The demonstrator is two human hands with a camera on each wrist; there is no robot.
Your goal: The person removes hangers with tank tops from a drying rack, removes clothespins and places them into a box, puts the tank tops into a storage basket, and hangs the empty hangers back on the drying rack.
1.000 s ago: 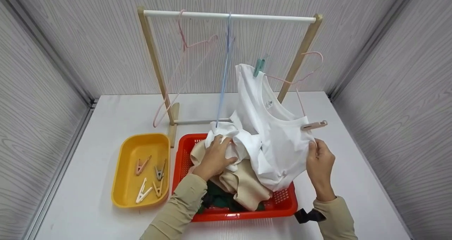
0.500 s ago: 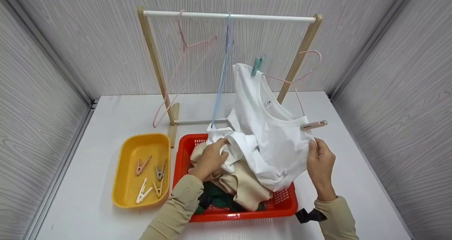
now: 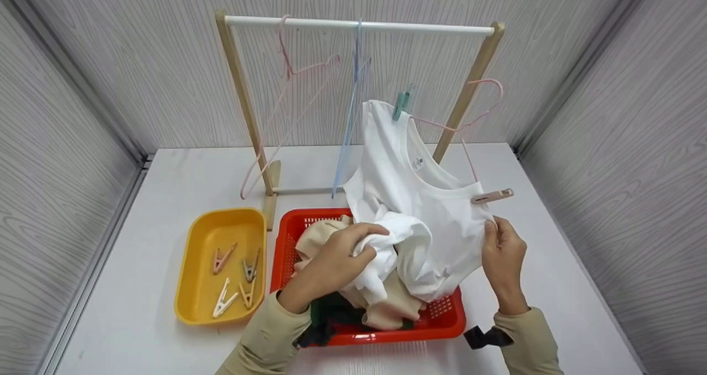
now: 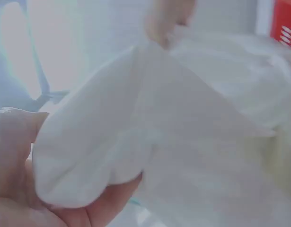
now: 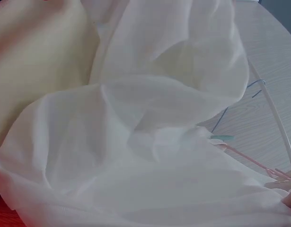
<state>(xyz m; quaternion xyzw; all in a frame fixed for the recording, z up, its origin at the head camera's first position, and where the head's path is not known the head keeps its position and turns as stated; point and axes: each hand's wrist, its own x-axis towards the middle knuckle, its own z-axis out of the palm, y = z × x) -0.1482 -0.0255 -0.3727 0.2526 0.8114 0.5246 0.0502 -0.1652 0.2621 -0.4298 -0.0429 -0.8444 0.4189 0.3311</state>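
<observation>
A white shirt (image 3: 442, 215) with a scoop neck is spread over a pink hanger (image 3: 480, 118), its lower part bunched above the red basket. A teal clothespin (image 3: 402, 104) grips one shoulder; a pale pink clothespin (image 3: 492, 196) sits at the other. My right hand (image 3: 504, 259) pinches the shirt's edge just below the pink clothespin. With thumb and fingers, my left hand (image 3: 337, 259) holds a bunched fold of the shirt. That fold (image 4: 88, 156) lies between thumb and fingers in the left wrist view. White folds (image 5: 136, 142) fill most of the right wrist view.
The red basket (image 3: 375, 339) holds beige cloth (image 3: 320, 234) and dark green cloth (image 3: 334, 309). A yellow tray (image 3: 190, 275) with several clothespins stands to its left. Behind, a wooden rack with a white rod (image 3: 420, 27) carries another pink hanger (image 3: 287, 71) and a blue hanger (image 3: 349, 121).
My left hand has moved right and slightly down, drawing the bunched fold away from the blue hanger's lower end, which now hangs apart. My right hand stays nearly in place.
</observation>
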